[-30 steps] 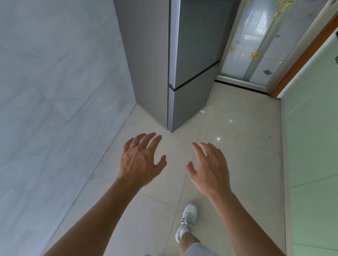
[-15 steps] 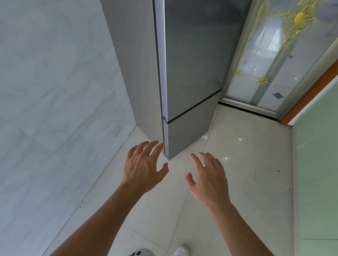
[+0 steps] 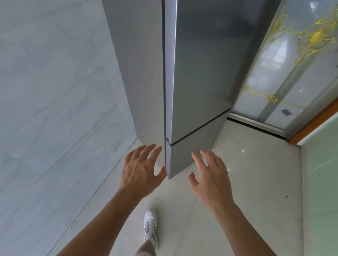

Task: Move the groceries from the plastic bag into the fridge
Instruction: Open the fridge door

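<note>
The fridge (image 3: 200, 73) stood shut, directly ahead of both hands. Its long axis was upright and its near corner fell between them. The seam above the lower door (image 3: 190, 159) lay just beyond the fingertips. No handle was visible, only a pale edge strip (image 3: 167, 67) running up the corner.

The left hand (image 3: 140, 172) was released, fingers spread and holding nothing. Its thumb sat just beside the corner at the lower door; contact could not be confirmed. The right hand (image 3: 212, 177) was likewise released and empty, facing the front panel on the other side of the corner.

In my judgement the left hand was the nearer to the strip, though the hinge side could not be told. Neither the plastic bag nor any groceries were in view.

A pale tiled wall (image 3: 45, 98) rose left of the left hand. A glass door (image 3: 285, 72) with yellow ornament stood beyond and right of the right hand, and a green cabinet front (image 3: 330, 171) stood farther right. A white shoe (image 3: 150, 225) rested on the floor (image 3: 250, 184) below the hands. Nothing stood between hands and fridge.
</note>
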